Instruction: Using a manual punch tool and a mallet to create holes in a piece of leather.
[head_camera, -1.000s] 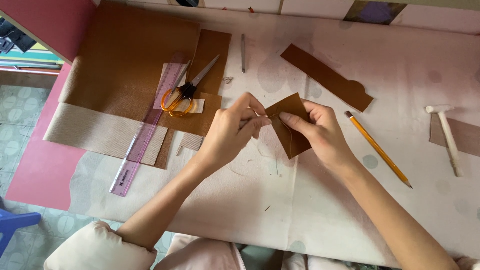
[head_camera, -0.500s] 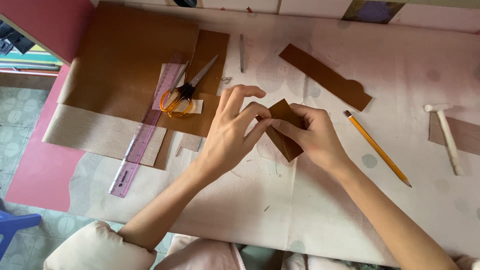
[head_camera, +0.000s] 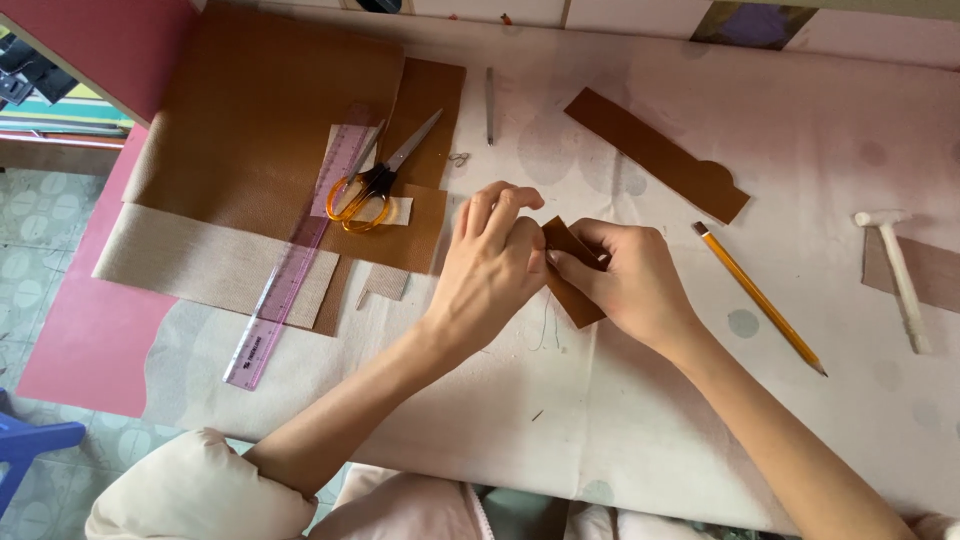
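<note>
Your table (head_camera: 700, 420), under its pale cloth, carries the big brown sheet (head_camera: 260, 120) at the far-left corner with the scissors (head_camera: 375, 180) and pink ruler (head_camera: 290, 285) lying on it, while the pencil (head_camera: 757, 297) and small white hammer (head_camera: 898, 275) sit toward the right edge. Near the middle, your right hand (head_camera: 630, 280) pinches the small brown leather piece (head_camera: 572, 270), long axis slanting toward the near-right. Your left hand (head_camera: 490, 265) meets it from the left, fingertips closed narrowly at its upper-left corner; whether they grip a needle, you cannot tell.
</note>
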